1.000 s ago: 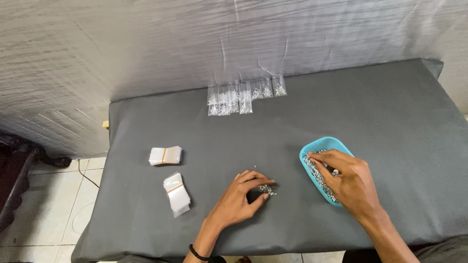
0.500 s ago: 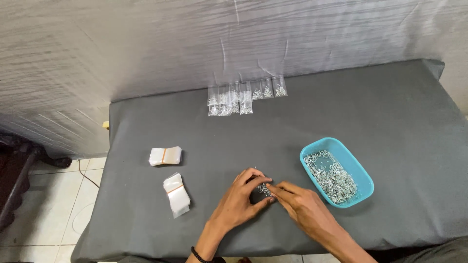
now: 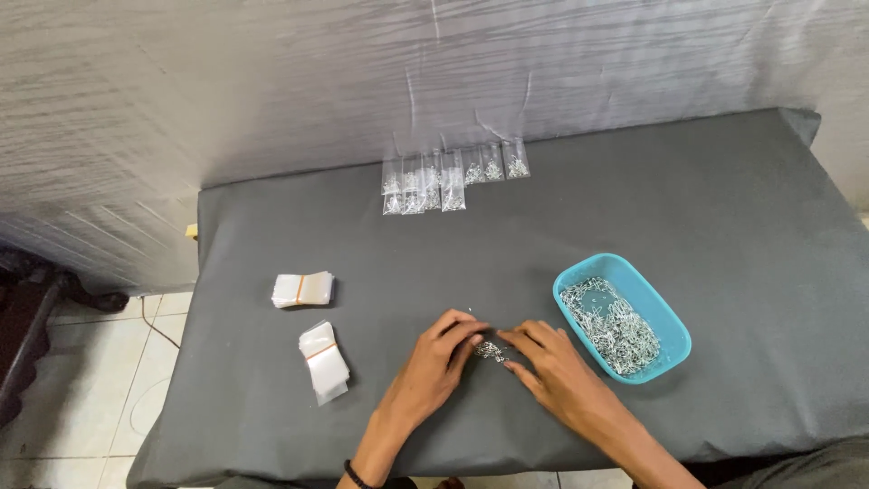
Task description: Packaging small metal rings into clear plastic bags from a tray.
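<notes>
My left hand (image 3: 437, 358) and my right hand (image 3: 548, 362) meet at the front middle of a table under a dark grey cloth (image 3: 634, 199). Between their fingertips lies a small clump of silver metal pins in a small clear bag (image 3: 491, 350); both hands pinch at it. Just right of my right hand stands a turquoise tray (image 3: 667, 317) holding several loose silver pins (image 3: 608, 324).
Several small clear bags filled with pins (image 3: 450, 177) lie in a row at the table's back edge. Two banded stacks of empty clear bags (image 3: 302, 289) (image 3: 324, 360) rest at the front left. Tiled floor (image 3: 100, 398) shows left of the table.
My right hand left the turquoise tray and moved left to meet my left hand at the small bag of pins. My left hand stayed in place.
</notes>
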